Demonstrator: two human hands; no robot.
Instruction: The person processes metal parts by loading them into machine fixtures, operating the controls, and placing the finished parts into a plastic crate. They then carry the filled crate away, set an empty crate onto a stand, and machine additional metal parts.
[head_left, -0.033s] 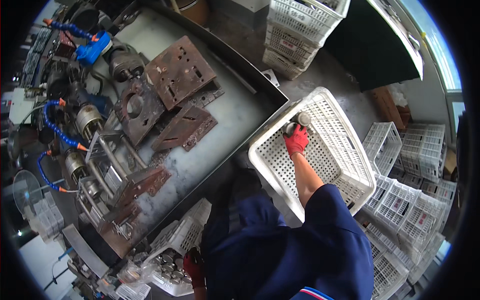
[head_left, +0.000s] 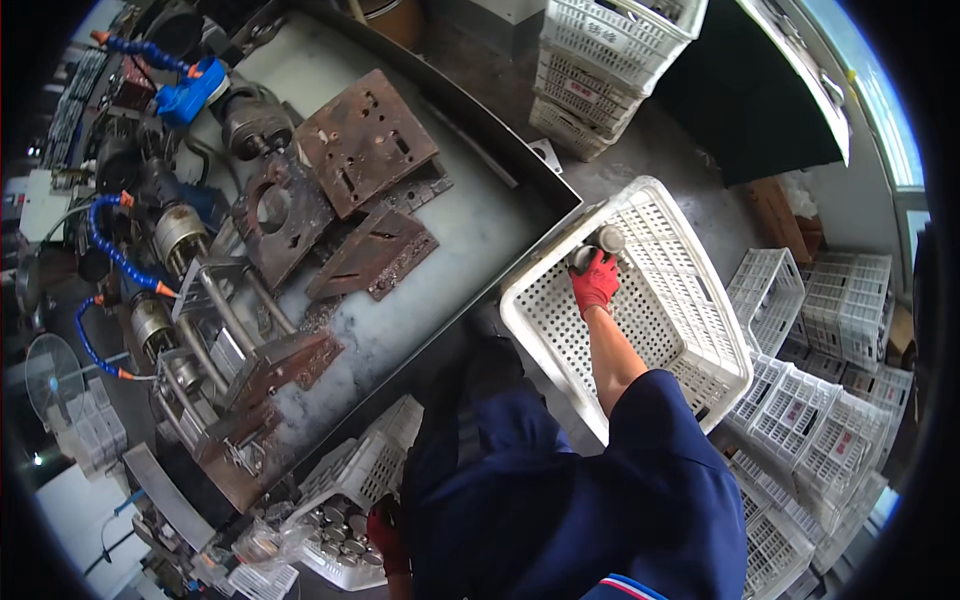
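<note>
My right hand point(head_left: 596, 283), in a red glove, reaches down into a white perforated plastic crate point(head_left: 690, 280) on my right. Its fingers are closed on a round metal part point(head_left: 582, 259) near the crate's far end. Just beyond it, a second round metal part point(head_left: 610, 239) stands against the inner wall. Low beside my body hangs my left hand point(head_left: 385, 530), also red-gloved. It is nearest to another white crate point(head_left: 375, 465) holding several round metal parts point(head_left: 345, 532). Shadow and my clothing hide most of the left fingers.
A machine with a wet metal tray point(head_left: 480, 235), rusty plates point(head_left: 365, 140) and blue coolant hoses point(head_left: 125, 250) fills the left side. White crates are stacked at the far side point(head_left: 590, 90) and along the right point(head_left: 800, 400). A clear plastic bag point(head_left: 262, 540) lies at lower left.
</note>
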